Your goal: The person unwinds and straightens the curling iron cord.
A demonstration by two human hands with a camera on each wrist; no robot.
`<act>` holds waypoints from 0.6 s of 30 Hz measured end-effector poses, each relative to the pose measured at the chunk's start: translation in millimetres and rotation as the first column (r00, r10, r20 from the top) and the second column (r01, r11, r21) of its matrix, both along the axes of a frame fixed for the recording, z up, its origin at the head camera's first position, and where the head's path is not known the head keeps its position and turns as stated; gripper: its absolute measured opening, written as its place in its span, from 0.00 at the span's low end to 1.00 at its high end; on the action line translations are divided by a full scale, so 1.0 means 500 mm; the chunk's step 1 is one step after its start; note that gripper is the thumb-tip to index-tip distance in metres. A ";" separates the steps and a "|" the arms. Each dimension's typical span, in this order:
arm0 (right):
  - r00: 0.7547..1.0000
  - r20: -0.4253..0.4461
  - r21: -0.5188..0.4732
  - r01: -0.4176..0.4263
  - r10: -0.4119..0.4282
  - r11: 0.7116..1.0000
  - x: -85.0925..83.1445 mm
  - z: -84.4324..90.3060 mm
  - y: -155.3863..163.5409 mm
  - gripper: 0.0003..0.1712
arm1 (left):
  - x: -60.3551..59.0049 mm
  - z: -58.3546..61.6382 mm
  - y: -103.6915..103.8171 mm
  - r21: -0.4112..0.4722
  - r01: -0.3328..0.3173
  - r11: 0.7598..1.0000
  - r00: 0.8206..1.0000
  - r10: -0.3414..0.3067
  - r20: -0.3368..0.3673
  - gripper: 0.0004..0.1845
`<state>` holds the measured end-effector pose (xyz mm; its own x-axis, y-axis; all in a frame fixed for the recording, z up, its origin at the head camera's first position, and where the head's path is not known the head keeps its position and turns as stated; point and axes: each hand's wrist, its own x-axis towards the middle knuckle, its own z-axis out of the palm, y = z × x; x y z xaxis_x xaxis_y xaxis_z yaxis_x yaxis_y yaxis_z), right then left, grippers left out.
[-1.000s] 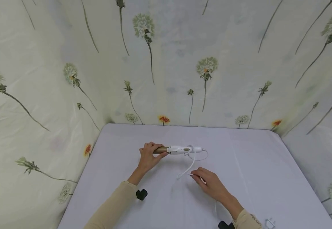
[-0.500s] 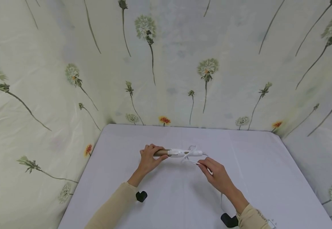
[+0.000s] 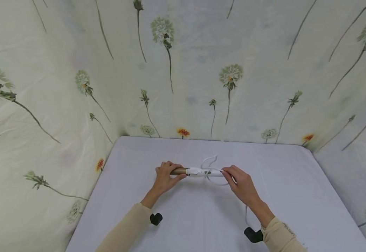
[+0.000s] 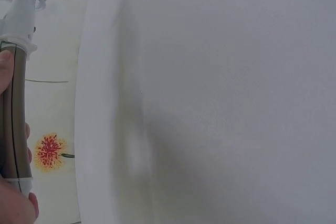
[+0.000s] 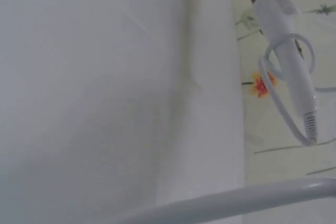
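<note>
A curling iron (image 3: 198, 172) with a brown barrel and white handle lies across the middle of the white table (image 3: 290, 189). My left hand (image 3: 167, 173) grips the brown barrel (image 4: 13, 114), fingers curled round it. At the handle's cord end, my right hand (image 3: 228, 174) pinches the white cord (image 3: 209, 161). The cord is looped round the handle (image 5: 286, 40), and one loop stands up behind it. In the right wrist view a stretch of cord (image 5: 236, 199) runs across the foreground.
Floral curtain walls (image 3: 201, 70) close in the table at the back and on both sides. Black wrist mounts (image 3: 156, 218) (image 3: 253, 235) sit on my forearms. Bare white cloth spreads in front of and to the right of the hands.
My right hand has carried the cord up from the near table to the handle's end, and the cord now loops round the handle. The left hand has kept its grip on the barrel.
</note>
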<state>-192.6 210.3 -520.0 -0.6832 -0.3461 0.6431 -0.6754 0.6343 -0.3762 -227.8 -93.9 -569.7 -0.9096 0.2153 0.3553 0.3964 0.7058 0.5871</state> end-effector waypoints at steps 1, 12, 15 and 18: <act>1.000 0.005 -0.001 0.008 -0.008 1.000 -0.002 0.000 0.001 0.11 | 0.001 0.000 -0.001 -0.003 0.002 1.000 1.000 -0.002 0.002 0.24; 0.996 0.000 0.011 0.090 -0.090 0.996 -0.028 -0.019 0.016 0.10 | 0.013 0.003 -0.007 -0.018 0.052 0.998 0.998 -0.052 -0.016 0.20; 0.993 0.009 0.022 0.118 -0.118 0.993 -0.039 -0.028 0.022 0.10 | 0.014 0.001 -0.008 -0.013 0.069 0.998 0.997 -0.069 -0.020 0.20; 0.988 0.019 0.037 0.154 -0.155 0.987 -0.048 -0.034 0.029 0.10 | 0.014 -0.001 -0.009 -0.006 0.080 0.997 0.997 -0.081 -0.017 0.20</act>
